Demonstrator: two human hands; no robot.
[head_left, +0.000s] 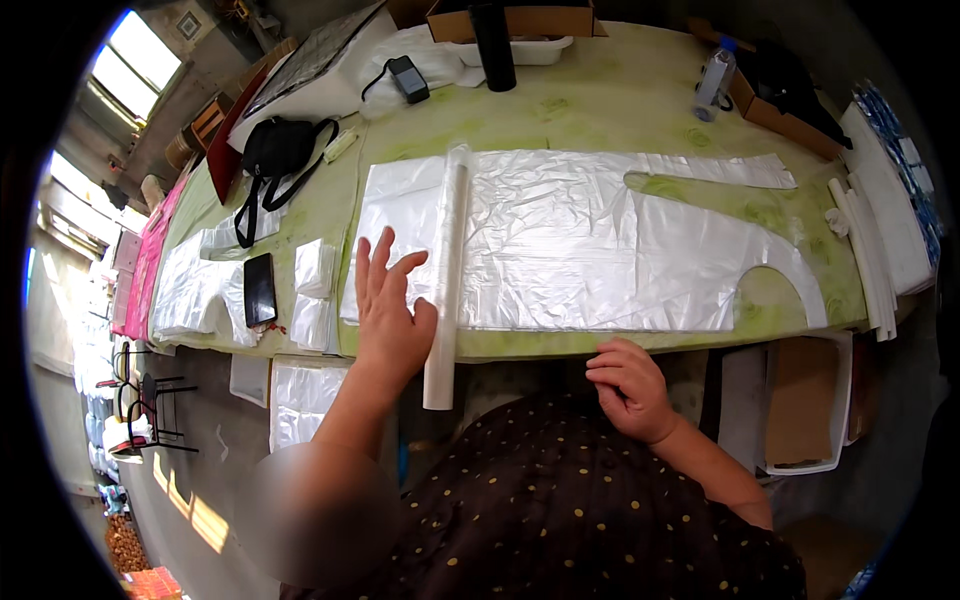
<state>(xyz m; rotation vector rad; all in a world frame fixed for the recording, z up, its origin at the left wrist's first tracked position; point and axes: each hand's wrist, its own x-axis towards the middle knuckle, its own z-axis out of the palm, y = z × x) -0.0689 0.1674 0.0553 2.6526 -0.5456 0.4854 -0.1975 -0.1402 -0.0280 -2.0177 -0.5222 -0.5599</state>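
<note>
A flat, crinkled, translucent plastic sheet (550,240), cut somewhat like an apron, lies across the table. Its right end has curved cut-outs and long strips. A pale plastic-looking tube (445,290) rests crosswise on the sheet's left part, its near end jutting past the table edge. My left hand (390,315) is just left of the tube, above the sheet, with fingers spread and nothing in them; whether it touches the tube I cannot tell. At the table's front edge, my right hand (632,388) has its fingers curled together, with nothing visible in them.
Left of the sheet are a dark phone (260,290), small folded plastic pieces (314,270) and a black bag (278,147). Farther back stand a black cylinder (492,48) and a water bottle (714,80). White rolls (865,250) lie at the right edge.
</note>
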